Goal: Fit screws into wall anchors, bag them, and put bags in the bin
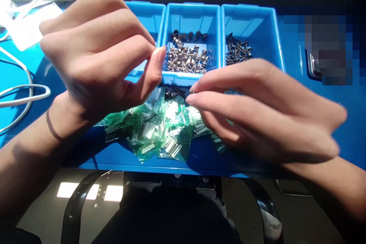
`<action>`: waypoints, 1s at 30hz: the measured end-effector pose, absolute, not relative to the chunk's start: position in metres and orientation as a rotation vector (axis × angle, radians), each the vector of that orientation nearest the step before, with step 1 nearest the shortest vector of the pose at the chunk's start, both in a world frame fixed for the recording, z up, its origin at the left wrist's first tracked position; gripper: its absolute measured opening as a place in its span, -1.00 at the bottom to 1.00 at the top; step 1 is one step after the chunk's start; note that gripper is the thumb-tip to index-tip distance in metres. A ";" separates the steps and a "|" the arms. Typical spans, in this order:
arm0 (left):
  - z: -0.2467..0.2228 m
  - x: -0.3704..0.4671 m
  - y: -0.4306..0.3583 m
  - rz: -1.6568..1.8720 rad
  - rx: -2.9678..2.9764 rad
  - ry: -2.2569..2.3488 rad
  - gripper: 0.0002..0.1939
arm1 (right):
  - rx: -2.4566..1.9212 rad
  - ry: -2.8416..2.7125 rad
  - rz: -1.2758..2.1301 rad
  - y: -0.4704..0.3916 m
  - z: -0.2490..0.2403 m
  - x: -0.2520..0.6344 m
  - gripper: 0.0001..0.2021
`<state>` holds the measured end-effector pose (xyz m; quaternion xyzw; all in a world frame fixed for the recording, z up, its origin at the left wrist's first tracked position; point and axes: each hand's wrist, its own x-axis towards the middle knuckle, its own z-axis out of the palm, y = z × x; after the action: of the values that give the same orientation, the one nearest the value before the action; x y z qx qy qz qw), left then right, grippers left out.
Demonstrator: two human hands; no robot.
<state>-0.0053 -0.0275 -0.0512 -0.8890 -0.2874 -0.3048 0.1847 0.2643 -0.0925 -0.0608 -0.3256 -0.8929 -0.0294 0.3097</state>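
Note:
My left hand (pixel 100 51) is raised in front of the left blue bin, fingers curled and thumb pressed to the forefinger. What that pinch holds, if anything, is hidden. On the other side, my right hand (pixel 263 110) hovers over the near table, its fingertips brought together. A tiny bit of something may show between them, too small to name. Below and between both hands lie several green-tinted plastic packets (pixel 174 146) with white plugs and metal screws inside. Some loose dark screws (pixel 179 91) rest behind the packets.
Three blue bins stand in a row: the left bin (pixel 148 6) is partly covered by my hand, the middle bin (pixel 194 5) holds silvery hex-head screws (pixel 187 59), the right bin (pixel 251 7) dark screws (pixel 238 50). White cables (pixel 28 87) lie left. The table's front edge (pixel 171 169) is near.

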 end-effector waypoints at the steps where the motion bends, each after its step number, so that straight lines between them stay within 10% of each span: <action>1: -0.051 -0.006 -0.029 -0.870 -2.501 -0.810 -0.95 | -0.864 -2.357 -0.083 -0.090 -0.062 0.266 -0.64; 30: -0.055 0.002 -0.027 -0.742 -2.500 -0.913 -0.87 | -0.645 -2.616 -0.628 -0.078 -0.072 0.258 -0.80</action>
<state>0.0019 -0.0273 -0.0548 -0.8886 -0.3247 -0.2638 0.1882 0.2584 -0.0778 -0.0721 -0.2291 -0.9289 -0.2230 0.1866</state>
